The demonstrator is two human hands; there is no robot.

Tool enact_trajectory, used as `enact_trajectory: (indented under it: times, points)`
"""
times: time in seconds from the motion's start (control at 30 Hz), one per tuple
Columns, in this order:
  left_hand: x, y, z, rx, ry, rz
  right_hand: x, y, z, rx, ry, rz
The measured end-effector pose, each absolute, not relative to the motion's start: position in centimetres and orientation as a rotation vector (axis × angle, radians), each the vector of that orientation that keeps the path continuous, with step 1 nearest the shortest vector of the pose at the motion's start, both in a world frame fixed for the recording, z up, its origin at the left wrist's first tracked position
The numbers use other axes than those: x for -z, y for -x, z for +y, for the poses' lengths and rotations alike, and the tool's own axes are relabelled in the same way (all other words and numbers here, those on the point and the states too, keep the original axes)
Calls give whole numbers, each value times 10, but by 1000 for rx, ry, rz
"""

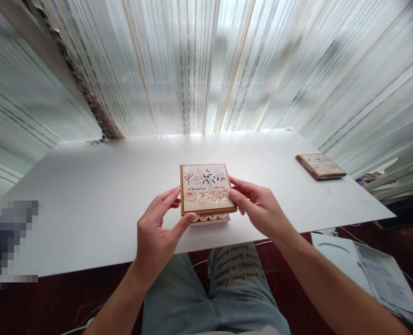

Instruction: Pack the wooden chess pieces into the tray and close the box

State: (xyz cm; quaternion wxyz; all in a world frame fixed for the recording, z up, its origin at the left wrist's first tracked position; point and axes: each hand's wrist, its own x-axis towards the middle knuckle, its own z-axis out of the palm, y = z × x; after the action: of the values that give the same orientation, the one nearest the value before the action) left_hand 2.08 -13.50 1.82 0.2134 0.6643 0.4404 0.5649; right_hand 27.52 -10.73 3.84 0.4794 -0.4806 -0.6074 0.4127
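Note:
A Chinese chess box lid point(206, 187), tan with printed characters, is lifted a little above its white tray point(209, 220), where round wooden pieces show in a row at the near edge. My left hand point(159, 225) pinches the lid's left near corner, thumb on the front edge. My right hand point(258, 207) grips the lid's right side with curled fingers. Both sit near the front edge of the white table point(98, 204).
A second, similar box point(320, 166) lies closed at the table's right side. Vertical blinds hang behind the table. White boards and papers point(374, 274) lie on the dark red floor at the right. My knees in jeans are under the table's edge.

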Motion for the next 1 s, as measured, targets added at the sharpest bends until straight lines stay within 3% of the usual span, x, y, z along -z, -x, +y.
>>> enact_trajectory:
  times: [0.4, 1.0]
  points:
    - [14, -25, -122, -1335, -1846, 1475, -2, -283, -83, -961, 1293, -1697]
    - [21, -23, -135, -1200, -1994, 1561, 3, -283, -95, -786, 1445, -1864]
